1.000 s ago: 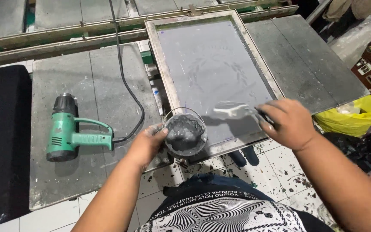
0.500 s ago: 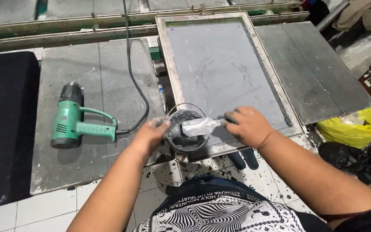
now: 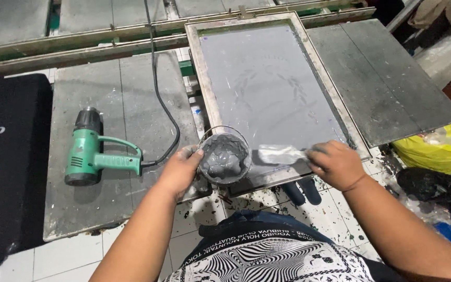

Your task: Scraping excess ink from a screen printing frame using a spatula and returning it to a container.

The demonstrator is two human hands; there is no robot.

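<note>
Your left hand (image 3: 179, 169) fingers wrapped round the clear cup (image 3: 224, 155) of grey paste at the screen frame (image 3: 203, 94) corner, your right hand (image 3: 336, 163) pinching a paste-covered scraper (image 3: 280, 154), its handle hidden, green heat gun (image 3: 94, 152) on the worktop (image 3: 131, 104).

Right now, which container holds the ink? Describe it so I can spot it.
Find the big grey framed printing screen; at its near-left corner the left hand grips a small round clear plastic tub. It alone holds grey paste, between the green heat gun and the right hand's flat spatula.
</note>
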